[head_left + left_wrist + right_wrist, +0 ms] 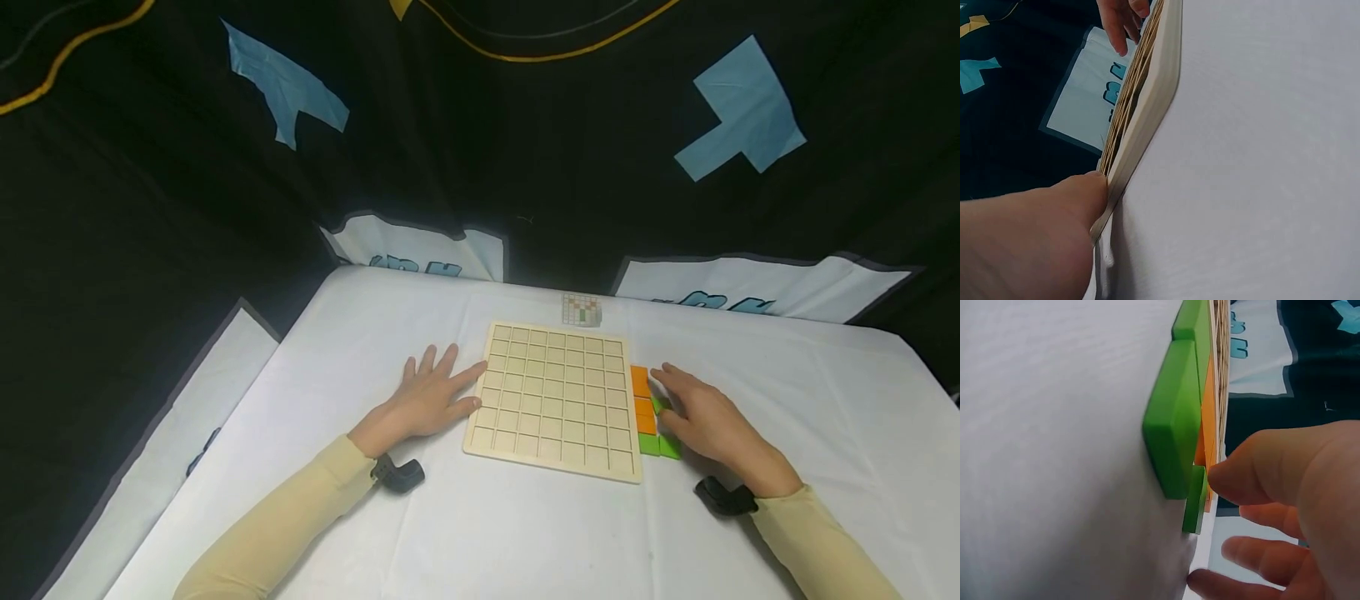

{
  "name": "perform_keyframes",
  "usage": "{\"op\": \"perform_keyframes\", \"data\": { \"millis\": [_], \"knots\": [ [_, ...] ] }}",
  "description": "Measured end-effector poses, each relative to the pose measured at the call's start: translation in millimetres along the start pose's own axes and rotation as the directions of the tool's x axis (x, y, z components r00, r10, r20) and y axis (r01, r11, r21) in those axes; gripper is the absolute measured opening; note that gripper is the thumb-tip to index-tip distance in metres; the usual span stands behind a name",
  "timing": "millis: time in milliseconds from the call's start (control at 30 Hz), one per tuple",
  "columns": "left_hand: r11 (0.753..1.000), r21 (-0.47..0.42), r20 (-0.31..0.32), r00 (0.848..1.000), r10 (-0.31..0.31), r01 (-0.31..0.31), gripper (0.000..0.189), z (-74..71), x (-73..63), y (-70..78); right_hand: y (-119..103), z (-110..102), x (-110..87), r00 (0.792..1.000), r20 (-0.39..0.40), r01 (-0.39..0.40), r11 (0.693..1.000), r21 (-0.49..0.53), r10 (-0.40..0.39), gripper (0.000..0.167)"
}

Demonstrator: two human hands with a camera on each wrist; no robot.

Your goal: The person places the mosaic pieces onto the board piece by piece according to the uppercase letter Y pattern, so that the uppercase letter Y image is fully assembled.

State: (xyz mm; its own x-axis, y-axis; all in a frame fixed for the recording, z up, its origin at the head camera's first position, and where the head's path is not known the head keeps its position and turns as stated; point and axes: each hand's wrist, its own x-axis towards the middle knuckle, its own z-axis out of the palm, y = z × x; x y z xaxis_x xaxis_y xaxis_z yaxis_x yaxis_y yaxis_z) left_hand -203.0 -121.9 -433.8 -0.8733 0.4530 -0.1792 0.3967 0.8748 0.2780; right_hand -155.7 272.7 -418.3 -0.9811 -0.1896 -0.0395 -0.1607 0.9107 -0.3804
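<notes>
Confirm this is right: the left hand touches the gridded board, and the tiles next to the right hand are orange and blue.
One colour is wrong: green, not blue. The head view shows orange tiles and green tiles next to the right hand. The rest holds: the left hand touches the gridded board.
</notes>
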Motion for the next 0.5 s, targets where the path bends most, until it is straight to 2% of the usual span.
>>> {"op": "perform_keyframes", "data": {
  "millis": [300, 500],
  "knots": [
    [1.0, -0.007, -0.004, 1.0, -0.001, 0.001, 0.062, 0.1, -0.7, 0.4, 1.4, 1.7, -0.9, 0.995, -0.032, 0.091, 0.996, -0.007, -0.091, 0.052],
    [1.0, -0.005, -0.008, 1.0, 0.001, -0.001, 0.062, 0.2, -0.9, 0.4, 0.6, 2.5, -0.4, 0.997, -0.03, 0.077, 0.997, 0.008, -0.076, 0.046]
  ]
}}
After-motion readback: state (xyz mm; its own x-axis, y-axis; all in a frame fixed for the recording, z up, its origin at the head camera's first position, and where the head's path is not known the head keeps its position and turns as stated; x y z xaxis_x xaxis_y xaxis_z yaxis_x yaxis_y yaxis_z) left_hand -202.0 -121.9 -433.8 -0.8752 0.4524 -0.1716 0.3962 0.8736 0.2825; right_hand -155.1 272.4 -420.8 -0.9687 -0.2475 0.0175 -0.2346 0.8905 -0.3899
